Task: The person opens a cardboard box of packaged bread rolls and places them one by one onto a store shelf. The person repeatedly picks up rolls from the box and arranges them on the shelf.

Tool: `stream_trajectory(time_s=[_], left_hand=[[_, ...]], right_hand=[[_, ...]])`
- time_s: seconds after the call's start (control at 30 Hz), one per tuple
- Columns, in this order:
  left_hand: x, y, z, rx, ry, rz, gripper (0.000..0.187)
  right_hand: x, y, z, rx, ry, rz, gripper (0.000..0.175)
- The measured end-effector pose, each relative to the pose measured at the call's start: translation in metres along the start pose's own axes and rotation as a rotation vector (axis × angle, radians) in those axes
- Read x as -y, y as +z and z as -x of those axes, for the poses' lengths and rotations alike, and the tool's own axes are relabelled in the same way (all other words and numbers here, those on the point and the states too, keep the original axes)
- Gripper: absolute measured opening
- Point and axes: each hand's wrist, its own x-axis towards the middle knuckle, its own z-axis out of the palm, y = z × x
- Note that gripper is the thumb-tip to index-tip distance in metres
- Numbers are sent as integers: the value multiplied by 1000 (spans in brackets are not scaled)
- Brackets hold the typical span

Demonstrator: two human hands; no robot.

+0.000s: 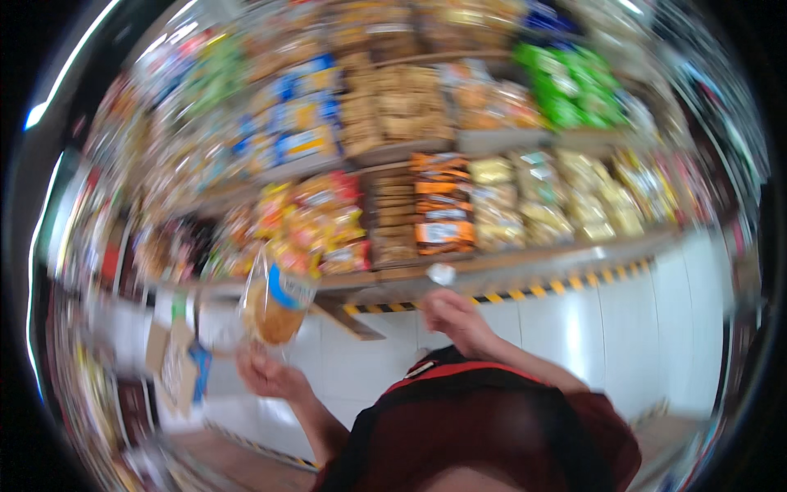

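My left hand (264,372) grips the gathered lower end of a clear plastic bag of bread (280,317), which has a blue and white label band. The bag stands up from my fingers, in front of the lowest shelf. Farther right, my right hand (452,317) has its fingers closed around a small white item (441,274), perhaps a tag or slip; blur hides what it is. Beyond the hands, red and yellow snack packets (320,215) fill part of the low shelf. Orange and black packets (444,203) lie right of them, beside stacked brown biscuits (393,209).
Upper shelves hold blue and yellow packets (307,141) and bright green bags (572,86). Yellow and black striped tape (516,295) runs along the shelf's foot. An open cardboard box (161,353) stands on the white tiled floor (572,326) at left. A wooden board (350,323) juts out below the shelf.
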Motion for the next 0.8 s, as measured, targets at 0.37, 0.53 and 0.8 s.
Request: stream_trajectory(time_s=[0.37,0.53,0.8], left_hand=[[-49,58,87,749,-122,542,17],[-66,84,71,950,-565,756,18],[-99,111,73,1382,-250,743,33]], right_hand=[[23,-11,19,-43,-280,-49,19],[32,-34,39,-179,-478,79,14],[42,-32,60,-261,-593,900,14]])
